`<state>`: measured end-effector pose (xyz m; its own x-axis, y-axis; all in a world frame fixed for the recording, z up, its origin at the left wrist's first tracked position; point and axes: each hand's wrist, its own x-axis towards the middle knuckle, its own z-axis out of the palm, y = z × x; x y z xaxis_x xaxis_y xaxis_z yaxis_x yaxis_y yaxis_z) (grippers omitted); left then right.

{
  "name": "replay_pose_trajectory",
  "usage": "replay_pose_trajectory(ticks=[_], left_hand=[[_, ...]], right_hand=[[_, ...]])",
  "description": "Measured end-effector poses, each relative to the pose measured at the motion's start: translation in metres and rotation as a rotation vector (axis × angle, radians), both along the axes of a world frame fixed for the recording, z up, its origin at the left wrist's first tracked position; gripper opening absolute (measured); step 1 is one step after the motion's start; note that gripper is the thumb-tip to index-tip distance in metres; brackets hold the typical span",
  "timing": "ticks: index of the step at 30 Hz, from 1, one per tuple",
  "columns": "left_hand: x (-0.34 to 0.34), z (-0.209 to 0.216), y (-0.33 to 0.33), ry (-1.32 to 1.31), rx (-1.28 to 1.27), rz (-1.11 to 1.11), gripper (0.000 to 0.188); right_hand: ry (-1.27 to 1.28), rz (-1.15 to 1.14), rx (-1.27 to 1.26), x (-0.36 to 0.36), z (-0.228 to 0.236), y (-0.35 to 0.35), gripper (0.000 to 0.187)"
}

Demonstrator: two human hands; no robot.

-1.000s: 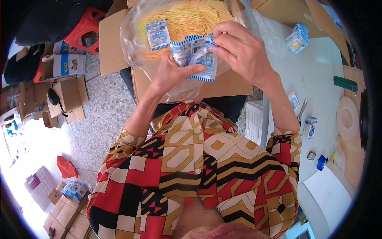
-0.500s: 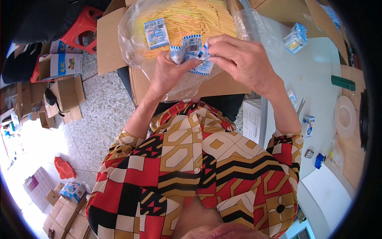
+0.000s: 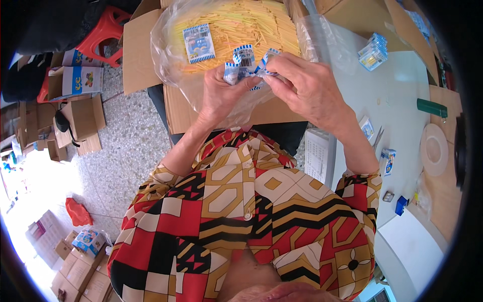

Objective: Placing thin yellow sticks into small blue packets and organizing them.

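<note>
Both hands meet over an open cardboard box (image 3: pixel 186 111) lined with a clear plastic bag (image 3: pixel 168 60). Inside the bag lie a great many thin yellow and orange sticks (image 3: pixel 251 25). My left hand (image 3: pixel 221 94) is closed around small blue-and-white printed packets (image 3: pixel 231 73), with a barcode showing on one. My right hand (image 3: pixel 307 83) pinches the striped end of a packet (image 3: pixel 269 58) between thumb and fingers, close beside the left thumb. The fingers partly hide where the packets meet. Another flat packet (image 3: pixel 198 43) rests on the sticks, left of my hands.
A pale table (image 3: pixel 402 90) on the right holds a packet bundle (image 3: pixel 373 52), scissors (image 3: pixel 378 137), a green stapler-like object (image 3: pixel 431 107) and a tape roll (image 3: pixel 434 144). At left are a red stool (image 3: pixel 103 38) and cardboard boxes (image 3: pixel 83 118); more cartons (image 3: pixel 83 269) are stacked at lower left.
My right hand has raised the striped packet end, which now sticks up more. My left hand has shifted slightly right, nearer the right one, still holding packets.
</note>
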<state>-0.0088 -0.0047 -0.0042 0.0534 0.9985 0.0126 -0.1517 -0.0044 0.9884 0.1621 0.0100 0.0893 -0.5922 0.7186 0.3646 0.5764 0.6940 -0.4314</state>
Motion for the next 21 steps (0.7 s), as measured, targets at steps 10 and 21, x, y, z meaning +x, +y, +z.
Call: replay_pose_trajectory(ticks=[10, 21], left_hand=[[0.009, -0.018, 0.003, -0.053, -0.054, 0.047, 0.011], [0.015, -0.025, 0.002, -0.047, -0.077, 0.015, 0.011]], right_hand=[[0.165, -0.099, -0.076, -0.003, -0.019, 0.002, 0.018], [0.173, -0.082, -0.188, 0.013, -0.017, -0.004, 0.018]])
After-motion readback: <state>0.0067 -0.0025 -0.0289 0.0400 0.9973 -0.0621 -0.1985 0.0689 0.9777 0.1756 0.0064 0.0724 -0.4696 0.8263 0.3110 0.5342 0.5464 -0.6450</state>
